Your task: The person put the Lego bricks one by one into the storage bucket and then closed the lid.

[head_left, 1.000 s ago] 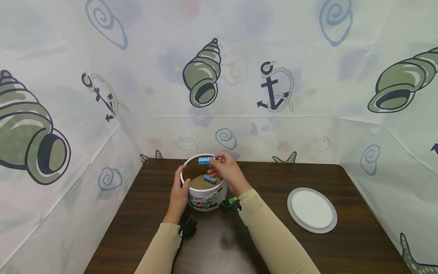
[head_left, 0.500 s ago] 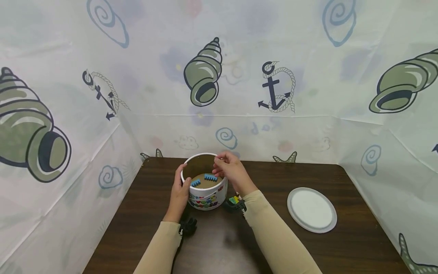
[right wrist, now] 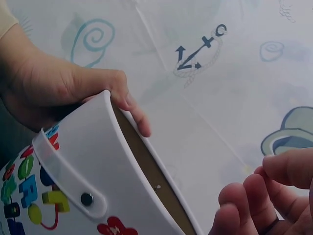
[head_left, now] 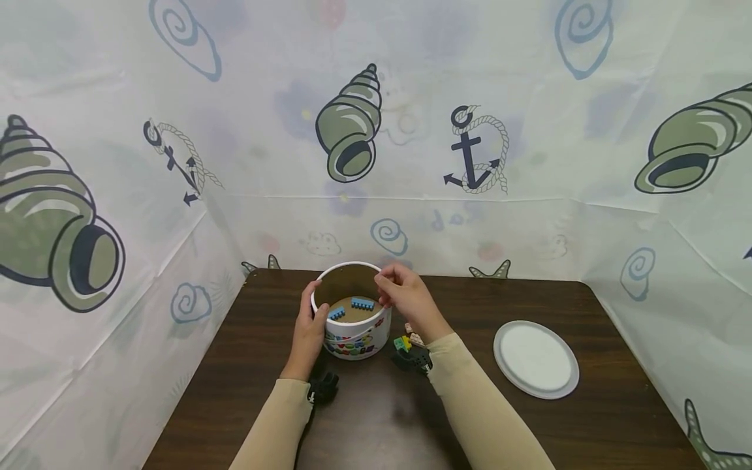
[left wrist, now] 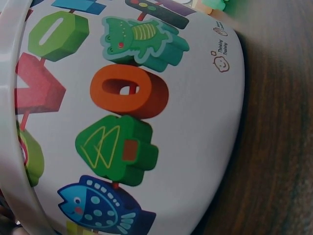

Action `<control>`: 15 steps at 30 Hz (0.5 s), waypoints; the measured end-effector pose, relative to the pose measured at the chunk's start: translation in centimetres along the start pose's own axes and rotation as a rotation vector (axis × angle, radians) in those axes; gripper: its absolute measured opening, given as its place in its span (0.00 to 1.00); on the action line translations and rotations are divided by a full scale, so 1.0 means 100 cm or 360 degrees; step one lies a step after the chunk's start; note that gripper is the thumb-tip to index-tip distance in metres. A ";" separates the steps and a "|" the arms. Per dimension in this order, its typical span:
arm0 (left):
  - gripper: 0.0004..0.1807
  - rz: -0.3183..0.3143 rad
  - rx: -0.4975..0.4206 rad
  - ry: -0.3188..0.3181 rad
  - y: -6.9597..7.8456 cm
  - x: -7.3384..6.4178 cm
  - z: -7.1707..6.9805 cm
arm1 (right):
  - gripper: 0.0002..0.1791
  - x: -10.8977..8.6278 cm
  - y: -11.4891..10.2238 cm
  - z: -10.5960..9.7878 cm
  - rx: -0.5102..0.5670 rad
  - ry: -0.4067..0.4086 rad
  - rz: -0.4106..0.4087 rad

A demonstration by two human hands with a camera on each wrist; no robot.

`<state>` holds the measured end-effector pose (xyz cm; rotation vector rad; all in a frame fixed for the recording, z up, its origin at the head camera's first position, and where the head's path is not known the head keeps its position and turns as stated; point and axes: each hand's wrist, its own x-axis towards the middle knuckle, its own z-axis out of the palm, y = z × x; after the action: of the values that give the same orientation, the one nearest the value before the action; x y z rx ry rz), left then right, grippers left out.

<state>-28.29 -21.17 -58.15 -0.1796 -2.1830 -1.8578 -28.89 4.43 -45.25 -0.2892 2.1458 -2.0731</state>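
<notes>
Head view: the left hand (head_left: 305, 331) grips the bucket (head_left: 351, 341) near the bench's (head_left: 470, 320) far edge — two blue blocks (head_left: 362, 303) lie inside — while the right hand (head_left: 409, 299), loosely curled, hovers at its rim.

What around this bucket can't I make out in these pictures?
Head: blocks beside the bucket, partly covered by the black camera.
Right wrist: blue bricks, hidden by the bucket's wall; right hand, cut off by the right edge.
Left wrist: yellow print, cut off by the bottom edge.
</notes>
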 end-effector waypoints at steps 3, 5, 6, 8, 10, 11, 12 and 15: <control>0.33 -0.0009 0.0007 0.0001 0.001 0.000 0.000 | 0.10 -0.003 0.001 -0.004 -0.0022 0.0022 0.0005; 0.33 -0.0016 0.0012 0.0003 0.002 0.000 0.000 | 0.10 -0.005 0.003 -0.008 -0.0026 0.0039 0.0010; 0.33 -0.0021 0.0016 0.0007 0.002 0.000 0.000 | 0.10 -0.007 0.004 -0.010 -0.0032 0.0047 0.0010; 0.32 -0.0030 0.0023 0.0013 0.003 0.000 0.000 | 0.10 -0.009 0.007 -0.014 -0.0052 0.0062 0.0002; 0.32 -0.0032 0.0028 0.0015 0.003 0.000 0.001 | 0.11 -0.013 0.011 -0.018 -0.0093 0.0067 -0.0013; 0.32 -0.0031 0.0029 0.0019 0.003 0.001 0.001 | 0.11 -0.014 0.013 -0.020 -0.0123 0.0063 -0.0020; 0.32 -0.0031 0.0028 0.0020 0.003 0.001 0.001 | 0.12 -0.016 0.016 -0.022 -0.0157 0.0060 -0.0026; 0.33 -0.0017 0.0018 0.0017 0.002 0.001 0.001 | 0.12 -0.020 0.024 -0.028 -0.0233 0.0052 -0.0024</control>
<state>-28.32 -21.06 -57.98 -0.1558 -2.1912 -1.8471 -27.69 7.69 -47.59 -0.2908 2.3259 -1.9448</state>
